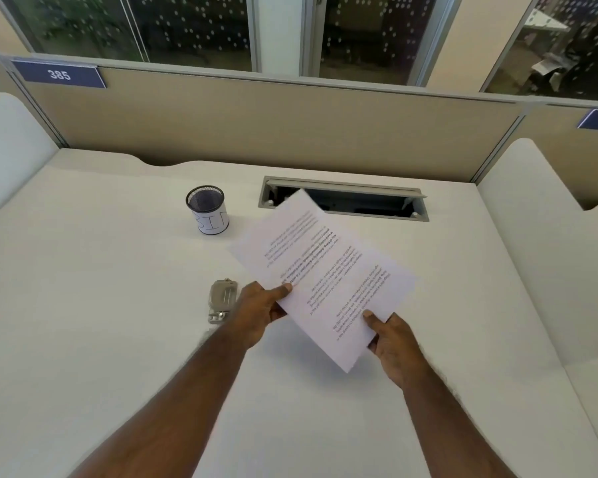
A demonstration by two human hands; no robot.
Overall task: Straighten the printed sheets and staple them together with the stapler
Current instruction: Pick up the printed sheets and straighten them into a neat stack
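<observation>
We are looking down at a white desk [118,339] from the head view. Both bare hands are holding the printed sheets [321,270] above the desktop, tilted, with the far corner pointing toward the back of the desk.

The left hand [259,310] is pinching the left edge of the sheets, thumb lying on top of the paper and the other fingers tucked underneath. The right hand [392,343] is pinching the near right edge the same way, thumb on the printed face, fingers below. The print is running upside down and slanted from where we are looking. The near edges look like one stack; we cannot tell how many sheets there are or whether they are squared up.

The stapler [221,300], metal grey, is lying flat on the desk just left of the left hand, its near end partly hidden behind the wrist. It is apart from the paper.

A black mesh cup [208,210] with a white paper label is standing upright farther back and left. Behind the sheets an open cable tray [359,200] is sitting in the desktop, its left part covered by the paper's far corner. A beige partition [256,122] is carrying a blue plate reading 385 [60,74].
</observation>
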